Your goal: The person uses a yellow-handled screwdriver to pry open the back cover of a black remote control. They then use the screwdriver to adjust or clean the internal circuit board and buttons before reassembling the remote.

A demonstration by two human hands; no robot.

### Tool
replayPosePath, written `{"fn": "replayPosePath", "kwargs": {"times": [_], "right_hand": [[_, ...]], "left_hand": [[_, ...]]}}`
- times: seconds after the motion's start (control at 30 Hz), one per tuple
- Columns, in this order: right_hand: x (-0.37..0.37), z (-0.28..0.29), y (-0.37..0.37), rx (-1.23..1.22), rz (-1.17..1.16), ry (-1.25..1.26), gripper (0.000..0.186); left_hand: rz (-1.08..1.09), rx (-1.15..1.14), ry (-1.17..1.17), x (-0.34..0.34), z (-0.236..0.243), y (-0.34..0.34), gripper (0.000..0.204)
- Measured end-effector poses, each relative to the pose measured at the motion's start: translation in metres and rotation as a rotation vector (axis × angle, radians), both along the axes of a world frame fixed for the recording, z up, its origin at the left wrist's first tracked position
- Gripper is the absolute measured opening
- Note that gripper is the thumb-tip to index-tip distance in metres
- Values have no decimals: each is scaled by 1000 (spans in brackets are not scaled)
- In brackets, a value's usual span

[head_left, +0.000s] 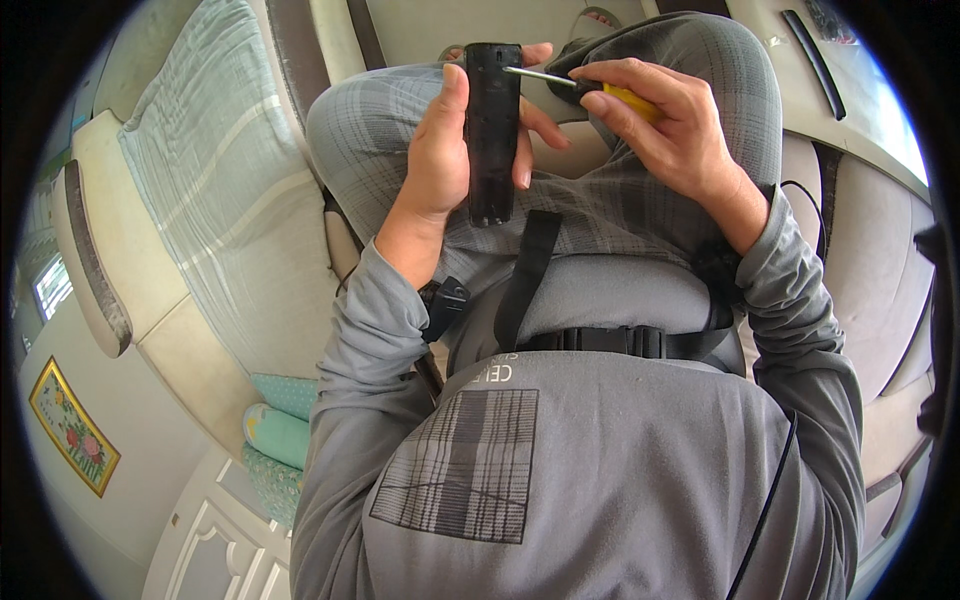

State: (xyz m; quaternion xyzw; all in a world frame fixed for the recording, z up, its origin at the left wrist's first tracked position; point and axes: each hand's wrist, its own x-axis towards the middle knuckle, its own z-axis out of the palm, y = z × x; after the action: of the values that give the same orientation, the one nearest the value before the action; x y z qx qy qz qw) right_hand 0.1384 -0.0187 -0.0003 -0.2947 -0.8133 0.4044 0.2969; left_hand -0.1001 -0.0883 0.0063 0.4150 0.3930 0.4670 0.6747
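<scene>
The left hand (440,150) is wrapping around a long, black, rectangular plastic casing (492,130), thumb along its near side and fingers (540,125) curling round the far edge, holding it upright above the lap. The right hand (665,125) is closing its fingers around the yellow-and-black handle of a slim metal-shafted screwdriver (560,82), whose tip is meeting the casing's upper right edge. To do this well, I judge the shaft should be sitting square to the casing, with steady pressure, while the left hand is bracing hard so the tip is not slipping toward the thumb.

No tabletop is carrying the work; the person is sitting cross-legged in grey checked trousers (640,210) on a beige cushioned sofa (880,290). A pale striped cloth (215,170) is lying to the left, beside teal cushions (275,430) and a framed flower picture (72,425).
</scene>
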Motion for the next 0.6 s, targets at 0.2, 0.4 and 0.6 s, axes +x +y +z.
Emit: {"fn": "replayPosePath", "kwargs": {"times": [0.2, 0.4, 0.6], "right_hand": [[-2, 1, -1, -6, -21, 39, 27], [-2, 0, -2, 5, -54, 17, 28], [0, 1, -2, 86, -58, -25, 29]], "left_hand": [[19, 25, -18, -1, -1, 1, 81], [39, 14, 21, -2, -2, 1, 81], [51, 25, 101, -1, -5, 2, 80]]}}
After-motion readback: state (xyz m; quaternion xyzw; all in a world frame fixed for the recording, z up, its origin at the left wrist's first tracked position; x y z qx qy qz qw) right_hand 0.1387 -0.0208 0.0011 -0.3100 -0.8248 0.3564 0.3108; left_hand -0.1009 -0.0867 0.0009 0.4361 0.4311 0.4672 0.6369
